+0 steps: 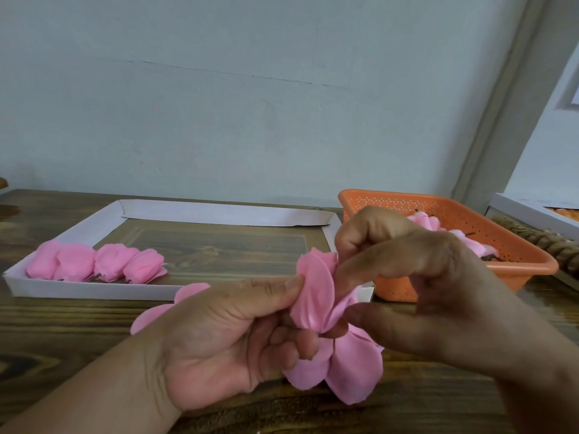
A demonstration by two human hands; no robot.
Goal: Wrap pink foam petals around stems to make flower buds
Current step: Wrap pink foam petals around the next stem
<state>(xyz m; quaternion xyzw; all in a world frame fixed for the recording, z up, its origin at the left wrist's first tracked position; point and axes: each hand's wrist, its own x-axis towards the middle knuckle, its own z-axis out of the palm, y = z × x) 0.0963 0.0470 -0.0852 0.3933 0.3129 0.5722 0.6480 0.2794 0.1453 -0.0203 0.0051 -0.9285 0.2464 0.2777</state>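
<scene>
My left hand (225, 336) grips a pink foam flower (316, 296) by its base, thumb pressed on an upright petal. Loose petals (354, 368) hang below the fingers and more stick out behind the palm. My right hand (407, 277) pinches the folded petals from the right, fingers curled over the top. The stem is hidden inside the hands. Several finished pink buds (94, 264) lie in a row at the left of a white cardboard tray (94, 291).
An orange perforated plastic basket (517, 264) at the right holds more pink flowers (423, 222). A brown twisted object (539, 242) and a white box (532, 211) lie at the far right. Everything rests on a dark wooden table (62, 333) against a pale wall.
</scene>
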